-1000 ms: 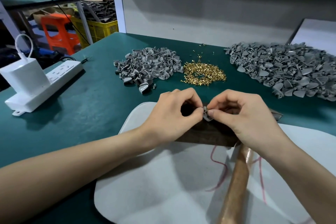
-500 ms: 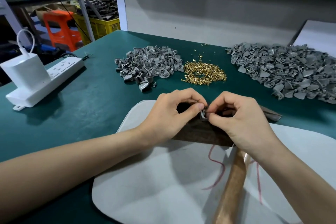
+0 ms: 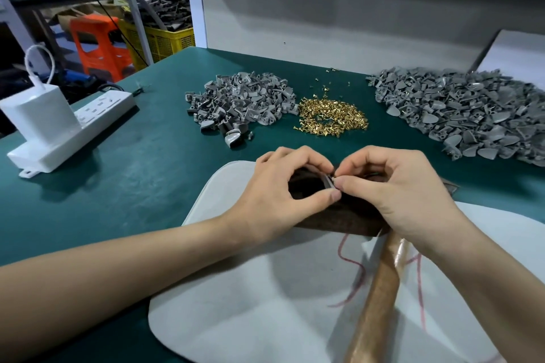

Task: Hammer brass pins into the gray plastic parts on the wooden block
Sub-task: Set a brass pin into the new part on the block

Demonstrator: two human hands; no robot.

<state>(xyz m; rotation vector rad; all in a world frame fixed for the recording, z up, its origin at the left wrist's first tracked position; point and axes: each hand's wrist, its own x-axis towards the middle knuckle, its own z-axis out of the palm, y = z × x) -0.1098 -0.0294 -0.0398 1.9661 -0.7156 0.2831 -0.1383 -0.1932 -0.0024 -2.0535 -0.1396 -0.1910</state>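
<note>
A dark wooden block [image 3: 339,219] lies on a pale felt pad [image 3: 265,303]. Over it, my left hand [image 3: 280,194] pinches a small gray plastic part [image 3: 329,182] between thumb and forefinger. My right hand [image 3: 395,186] meets it fingertip to fingertip, thumb and forefinger pinched at the part; whatever they hold is too small to see. A hammer's wooden handle [image 3: 377,298] runs from under my right wrist toward the bottom edge; its head is hidden. A heap of brass pins [image 3: 333,116] lies beyond the hands, between two heaps of gray parts [image 3: 241,103] [image 3: 472,112].
A white power strip [image 3: 73,130] with a charger plugged in lies at the left of the green table [image 3: 132,180]. A gray back panel closes the far side. An orange stool [image 3: 97,44] and a yellow crate [image 3: 165,41] stand beyond the table's left edge.
Both hands stay pinched together over the block with only slight finger shifts. The view has moved a little closer and to the left.
</note>
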